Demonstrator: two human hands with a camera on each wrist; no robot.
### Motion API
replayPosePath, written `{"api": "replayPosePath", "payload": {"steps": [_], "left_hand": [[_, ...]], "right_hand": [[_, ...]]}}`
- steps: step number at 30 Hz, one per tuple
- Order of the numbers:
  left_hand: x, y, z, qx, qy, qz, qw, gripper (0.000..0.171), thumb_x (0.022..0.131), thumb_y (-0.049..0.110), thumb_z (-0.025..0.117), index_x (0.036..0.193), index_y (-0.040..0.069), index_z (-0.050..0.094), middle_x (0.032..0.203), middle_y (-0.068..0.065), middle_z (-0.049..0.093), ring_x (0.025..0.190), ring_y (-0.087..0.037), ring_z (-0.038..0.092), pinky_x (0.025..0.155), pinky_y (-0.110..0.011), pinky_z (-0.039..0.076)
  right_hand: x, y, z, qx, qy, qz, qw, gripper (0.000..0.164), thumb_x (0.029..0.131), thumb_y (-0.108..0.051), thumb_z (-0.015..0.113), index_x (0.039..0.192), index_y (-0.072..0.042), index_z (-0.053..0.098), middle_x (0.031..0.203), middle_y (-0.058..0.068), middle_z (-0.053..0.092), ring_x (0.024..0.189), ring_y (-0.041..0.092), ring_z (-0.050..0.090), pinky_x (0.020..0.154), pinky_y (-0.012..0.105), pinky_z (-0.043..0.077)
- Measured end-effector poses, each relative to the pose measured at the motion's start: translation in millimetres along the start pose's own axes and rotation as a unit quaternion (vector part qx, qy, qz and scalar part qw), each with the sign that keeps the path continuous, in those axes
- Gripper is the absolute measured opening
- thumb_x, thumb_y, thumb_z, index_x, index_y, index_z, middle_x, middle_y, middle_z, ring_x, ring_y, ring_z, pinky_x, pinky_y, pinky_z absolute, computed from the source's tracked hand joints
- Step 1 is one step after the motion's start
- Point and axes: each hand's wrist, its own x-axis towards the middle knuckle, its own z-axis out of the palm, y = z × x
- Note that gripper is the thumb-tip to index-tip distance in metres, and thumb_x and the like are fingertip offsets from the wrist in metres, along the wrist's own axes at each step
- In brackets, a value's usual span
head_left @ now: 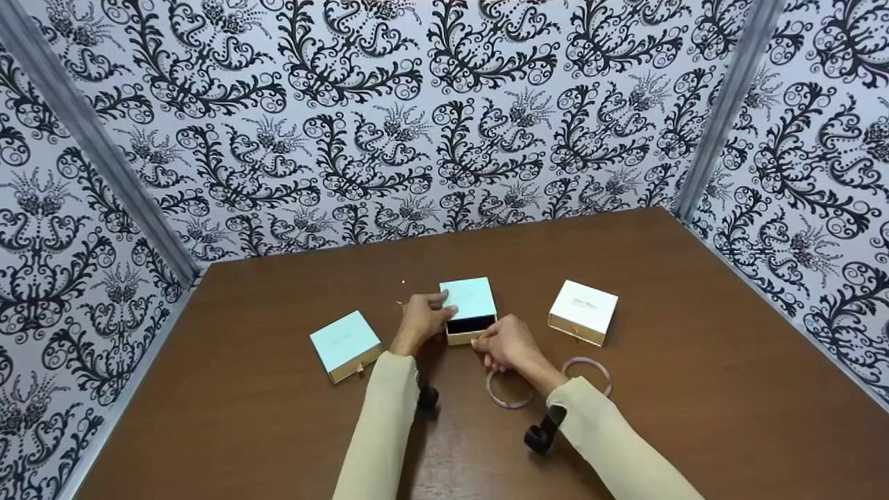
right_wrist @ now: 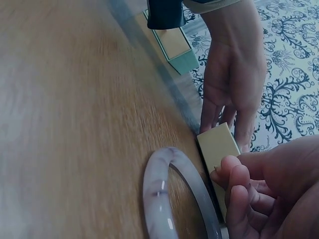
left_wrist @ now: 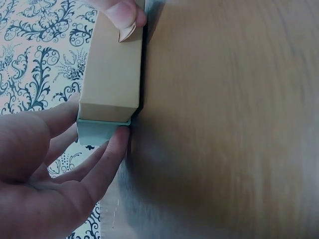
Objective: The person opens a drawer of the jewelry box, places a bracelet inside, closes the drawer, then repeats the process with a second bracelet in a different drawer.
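A mint drawer-style gift box [head_left: 472, 297] lies mid-table, its gold-tan drawer [head_left: 461, 340] slid partly out toward me, showing a dark inside. My left hand [head_left: 422, 319] grips the box's mint sleeve from the left, thumb on top. In the left wrist view, fingers hold around the sleeve's end [left_wrist: 97, 132]. My right hand [head_left: 512, 342] pinches the small pull tab [left_wrist: 128, 34] on the drawer's front between thumb and fingertip. Below the right hand lies a pale marbled bangle [head_left: 509, 405], seen large in the right wrist view. A second bangle [head_left: 609, 380] lies partly behind the right forearm.
Another mint drawer box [head_left: 345, 342] stands shut at the left, near my left forearm. To the right is a white drawer box [head_left: 585, 307] with a gold front. Tiny shiny pieces [head_left: 403, 282] lie beyond the left hand. Patterned walls border the brown table [head_left: 278, 444].
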Motion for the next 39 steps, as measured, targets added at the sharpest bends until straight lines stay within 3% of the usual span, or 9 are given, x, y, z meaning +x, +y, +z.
{"api": "replayPosePath", "payload": {"steps": [6,20,29,39], "left_hand": [[0.9,-1.6,-1.1,-0.011,-0.002,-0.009,0.9999,0.044,0.097,0.015,0.067,0.139,0.006,0.058,0.130,-0.021,0.067,0.097,-0.023,0.072,0.072,-0.029,0.058],[0.6,-0.2,-1.3,-0.002,0.000,-0.015,0.9999,0.044,0.096,0.017,0.069,0.138,0.009,0.060,0.129,-0.020,0.068,0.093,-0.019,0.071,0.071,-0.027,0.056],[1.9,-1.5,0.6,-0.002,0.005,-0.005,1.0000,0.042,0.096,0.014,0.069,0.136,0.006,0.061,0.129,-0.023,0.066,0.109,-0.031,0.070,0.076,-0.032,0.061],[2.7,-0.5,1.2,-0.003,0.005,-0.003,1.0000,0.042,0.096,0.014,0.069,0.136,0.005,0.062,0.129,-0.023,0.067,0.103,-0.029,0.072,0.068,-0.029,0.059]], "right_hand": [[-6.0,-1.2,-0.3,-0.004,-0.006,-0.007,1.000,0.015,0.090,-0.018,0.075,0.080,-0.008,0.080,0.044,-0.003,0.057,0.035,0.006,0.048,0.038,0.018,0.040],[-17.1,0.1,-4.2,-0.003,-0.018,-0.013,1.000,0.014,0.090,-0.016,0.075,0.081,-0.007,0.080,0.044,-0.002,0.057,0.036,0.006,0.050,0.038,0.019,0.041],[-22.0,1.8,-5.3,-0.008,-0.027,-0.031,0.999,0.014,0.090,-0.015,0.074,0.083,-0.005,0.080,0.043,-0.003,0.056,0.035,0.006,0.050,0.038,0.018,0.041],[-25.0,3.1,-5.6,-0.011,-0.020,-0.028,0.999,0.014,0.090,-0.016,0.075,0.083,-0.005,0.080,0.043,-0.003,0.056,0.035,0.005,0.049,0.037,0.017,0.039]]}}
